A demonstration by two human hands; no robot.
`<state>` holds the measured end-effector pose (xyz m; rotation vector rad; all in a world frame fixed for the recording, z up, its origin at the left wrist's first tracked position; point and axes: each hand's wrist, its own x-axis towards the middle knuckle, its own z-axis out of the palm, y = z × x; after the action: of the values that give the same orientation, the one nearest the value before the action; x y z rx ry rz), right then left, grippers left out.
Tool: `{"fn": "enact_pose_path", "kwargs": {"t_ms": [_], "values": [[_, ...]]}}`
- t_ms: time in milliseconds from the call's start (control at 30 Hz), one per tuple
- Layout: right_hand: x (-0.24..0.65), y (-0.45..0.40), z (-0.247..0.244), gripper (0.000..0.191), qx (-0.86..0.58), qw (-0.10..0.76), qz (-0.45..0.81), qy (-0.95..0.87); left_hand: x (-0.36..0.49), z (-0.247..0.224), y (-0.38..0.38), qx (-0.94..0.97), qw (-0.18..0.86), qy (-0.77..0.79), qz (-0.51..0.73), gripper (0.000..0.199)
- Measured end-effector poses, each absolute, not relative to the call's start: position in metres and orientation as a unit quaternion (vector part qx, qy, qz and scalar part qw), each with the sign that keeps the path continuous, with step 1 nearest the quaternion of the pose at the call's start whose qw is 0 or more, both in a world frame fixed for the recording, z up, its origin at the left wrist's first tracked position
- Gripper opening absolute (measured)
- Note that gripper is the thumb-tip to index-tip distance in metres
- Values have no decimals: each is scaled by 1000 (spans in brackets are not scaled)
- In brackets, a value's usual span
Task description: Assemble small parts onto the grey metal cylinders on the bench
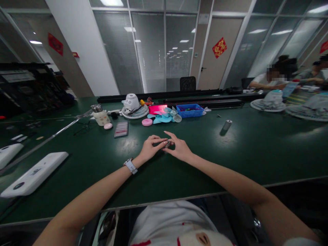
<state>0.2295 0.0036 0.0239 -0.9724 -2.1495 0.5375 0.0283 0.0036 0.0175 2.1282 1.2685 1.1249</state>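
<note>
My left hand (151, 149) and my right hand (180, 148) meet over the middle of the green table. Between their fingertips is a small round metallic part (167, 144), partly hidden by the fingers; its exact kind is too small to tell. The left thumb and fingers pinch it from one side. From the other side the right thumb and fingers grip it, with the index finger raised. A silver cylinder (227, 124) stands on the table off to the right of my hands.
Beyond my hands lie blue fan blades (164, 116), a pink round lid (147, 122), a blue tray (189, 110) of small items and a white fan (132, 105). A patterned bottle (101, 116) stands left. A white device (36, 174) lies near left. People sit at far right.
</note>
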Motion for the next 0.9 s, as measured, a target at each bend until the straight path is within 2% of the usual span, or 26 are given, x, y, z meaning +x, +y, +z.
{"fn": "enact_pose_path", "kwargs": {"t_ms": [233, 400, 500, 633, 733, 833, 900], "values": [[227, 4, 20, 77, -367, 351, 203, -837, 38, 32, 3, 773, 177, 445, 416, 23], [224, 1, 19, 76, -367, 358, 216, -831, 25, 29, 12, 706, 151, 506, 472, 23], [232, 9, 24, 77, -388, 373, 215, -815, 13, 20, 18, 709, 158, 530, 438, 23], [275, 42, 38, 70, -513, 408, 107, -748, 8, 5, 19, 753, 176, 537, 336, 26], [324, 72, 44, 65, -642, 393, -4, -658, 10, 2, 18, 777, 148, 531, 304, 29], [365, 91, 39, 64, -732, 343, -56, -586, 1, 12, 22, 770, 92, 539, 328, 40], [382, 97, 33, 65, -763, 313, -59, -563, -16, 24, 30, 743, 8, 565, 359, 47]]}}
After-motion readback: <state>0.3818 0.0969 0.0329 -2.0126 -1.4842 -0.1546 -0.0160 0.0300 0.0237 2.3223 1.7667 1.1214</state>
